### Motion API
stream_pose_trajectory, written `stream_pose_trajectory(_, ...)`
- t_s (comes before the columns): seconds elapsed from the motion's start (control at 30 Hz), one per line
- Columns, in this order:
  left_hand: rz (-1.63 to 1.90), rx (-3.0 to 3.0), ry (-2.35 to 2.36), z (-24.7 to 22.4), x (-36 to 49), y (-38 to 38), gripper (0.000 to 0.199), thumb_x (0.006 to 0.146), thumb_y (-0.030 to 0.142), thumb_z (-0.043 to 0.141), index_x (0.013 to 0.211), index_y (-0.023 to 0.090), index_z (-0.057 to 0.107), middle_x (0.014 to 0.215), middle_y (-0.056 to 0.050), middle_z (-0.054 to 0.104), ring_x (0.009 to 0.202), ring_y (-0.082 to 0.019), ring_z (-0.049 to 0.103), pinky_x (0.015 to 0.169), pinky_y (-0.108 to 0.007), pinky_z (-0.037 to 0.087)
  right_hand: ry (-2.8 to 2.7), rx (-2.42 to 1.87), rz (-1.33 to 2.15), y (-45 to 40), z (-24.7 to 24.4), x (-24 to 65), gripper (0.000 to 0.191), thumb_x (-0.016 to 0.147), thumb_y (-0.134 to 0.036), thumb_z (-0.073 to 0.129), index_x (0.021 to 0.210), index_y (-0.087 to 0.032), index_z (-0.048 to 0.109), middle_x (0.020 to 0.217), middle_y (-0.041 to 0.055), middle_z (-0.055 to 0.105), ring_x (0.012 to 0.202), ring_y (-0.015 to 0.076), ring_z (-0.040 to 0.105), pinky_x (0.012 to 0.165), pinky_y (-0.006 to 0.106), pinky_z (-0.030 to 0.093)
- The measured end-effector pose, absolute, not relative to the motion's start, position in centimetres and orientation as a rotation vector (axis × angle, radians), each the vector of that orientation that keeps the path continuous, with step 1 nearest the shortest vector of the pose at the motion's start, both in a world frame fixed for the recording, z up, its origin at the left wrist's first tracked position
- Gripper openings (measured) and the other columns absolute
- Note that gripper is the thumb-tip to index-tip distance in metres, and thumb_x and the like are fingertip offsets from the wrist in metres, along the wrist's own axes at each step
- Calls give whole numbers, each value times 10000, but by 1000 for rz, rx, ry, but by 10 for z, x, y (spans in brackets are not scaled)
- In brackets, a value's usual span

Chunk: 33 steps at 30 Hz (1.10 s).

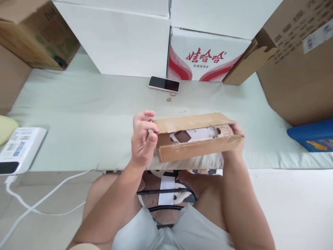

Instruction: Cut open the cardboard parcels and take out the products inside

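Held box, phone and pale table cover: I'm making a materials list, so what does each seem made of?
Held box: matte brown cardboard, by its ragged edges. Phone: likely glossy glass in front, with an apparent reflection; its pale edge could be plastic or metal. Table cover: dull fabric or plastic sheeting, judging by its soft wrinkles.

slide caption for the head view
Left hand and right hand at opposite ends of an open cardboard box, white object inside.
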<state>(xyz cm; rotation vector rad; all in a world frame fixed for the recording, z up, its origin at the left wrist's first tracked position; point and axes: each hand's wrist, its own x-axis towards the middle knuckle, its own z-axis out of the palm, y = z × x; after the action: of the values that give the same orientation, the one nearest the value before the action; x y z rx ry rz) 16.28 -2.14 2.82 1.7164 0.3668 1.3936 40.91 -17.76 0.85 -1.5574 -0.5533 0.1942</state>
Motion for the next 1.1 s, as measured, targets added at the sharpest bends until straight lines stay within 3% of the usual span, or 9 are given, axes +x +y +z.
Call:
stream_pose_trajectory(0.17,1433,1693,400,33,158,-21,424,988,547,555,729,222,638,1217,-56,592,1232,-248,587,1096,-455,496,-566,-1249,97,-174,23,372,323,819,-488,617,648,-215,584,876,26,559,960,191,626,944,405,532)
stream_pose_trajectory(0.27,1294,1705,407,34,148,-9,607,1014,618,357,750,252,765,1343,-51,564,1293,-277,529,1186,-482,424,-722,-1260,212,-175,24,352,448,892,-615,527,756,-247,744,1115,66,530,1085,221,588,965,436,543)
stream_pose_trajectory(0.43,1205,1724,391,44,131,9,717,988,672,289,698,267,804,1432,-38,517,1314,-302,486,1184,-492,426,-1098,-1370,236,-175,27,336,667,1005,-660,269,935,-306,830,1285,73,426,1243,275,499,1110,535,449)
stream_pose_trajectory(0.63,1396,1610,437,52,131,12,627,936,647,361,608,253,722,1274,-58,585,1271,-294,553,1105,-489,505,-980,-1270,-39,-167,25,324,504,1012,-602,300,882,-286,671,1216,69,430,1232,291,472,1064,539,412)
stream_pose_trajectory(0.77,1473,1590,562,70,117,10,387,890,492,493,667,270,718,1273,-2,643,1276,-266,587,1063,-463,540,-871,-1183,-47,-162,22,314,394,1016,-550,309,885,-269,553,1149,60,463,1094,256,521,1007,510,431)
stream_pose_trajectory(0.83,1550,1683,526,91,109,4,191,849,363,600,808,313,779,1181,28,696,1161,-214,645,984,-410,572,-909,-1167,-28,-161,23,312,387,1025,-525,289,905,-265,550,1157,61,482,1102,253,530,967,488,454)
stream_pose_trajectory(0.93,1578,2018,356,134,111,-11,237,805,185,690,931,349,806,907,51,727,847,-145,675,801,-332,586,-957,-1157,-46,-164,24,313,373,1035,-482,276,920,-256,549,1170,64,503,1141,255,534,953,471,466)
stream_pose_trajectory(1.03,847,2554,393,176,137,-27,192,889,156,676,925,311,783,940,35,757,770,-139,691,632,-276,560,-986,-1106,-30,-170,24,314,347,1037,-453,289,932,-253,552,1195,66,505,1122,251,550,921,462,481)
stream_pose_trajectory(1.1,410,2775,301,196,160,-33,169,950,224,625,945,282,784,994,9,773,765,-138,702,657,-267,577,-996,-1070,1,-174,24,314,324,1033,-434,313,938,-251,563,1220,69,503,1100,247,562,895,455,494)
